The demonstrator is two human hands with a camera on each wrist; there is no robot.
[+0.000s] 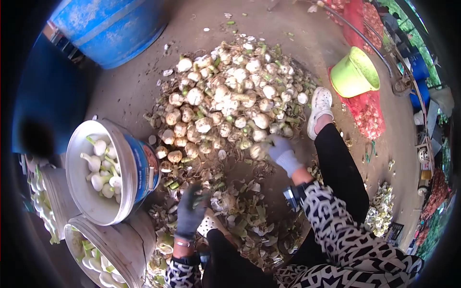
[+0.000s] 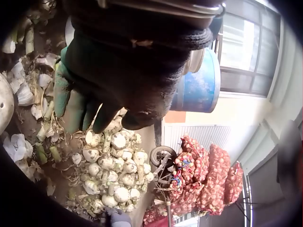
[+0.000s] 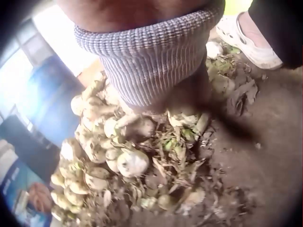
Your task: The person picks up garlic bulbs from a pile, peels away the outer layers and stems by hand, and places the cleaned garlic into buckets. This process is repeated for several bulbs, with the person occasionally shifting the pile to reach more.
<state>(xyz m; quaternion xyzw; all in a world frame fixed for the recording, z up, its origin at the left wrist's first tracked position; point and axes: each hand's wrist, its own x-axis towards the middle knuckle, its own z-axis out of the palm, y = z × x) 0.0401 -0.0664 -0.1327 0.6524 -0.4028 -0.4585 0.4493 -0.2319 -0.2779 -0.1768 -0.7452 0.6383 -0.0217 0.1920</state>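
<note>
A broad pile of garlic bulbs (image 1: pixel 221 96), soil-stained with cut stems, covers the floor ahead. At its near right edge is my right hand (image 1: pixel 284 153) in a light grey glove, fingers right beside a garlic bulb (image 1: pixel 259 151). In the right wrist view the knit cuff (image 3: pixel 147 61) hides the fingers, and a dark blurred shape (image 3: pixel 232 124) juts out past it. I cannot tell what that hand holds. My left hand (image 1: pixel 191 213), in a dark glove, hovers above the peelings (image 1: pixel 235 201). Its fingers (image 2: pixel 75 111) hang loose with nothing in them.
Left of me stands a white bucket (image 1: pixel 73 185) of cleaned garlic, with more filled buckets (image 1: pixel 115 240) nearby. A blue barrel (image 1: pixel 110 29) is at far left. A lime bucket (image 1: pixel 345 79) rests by red net sacks (image 1: pixel 370 115) at right. My white clogs (image 1: pixel 319 103) flank the peelings.
</note>
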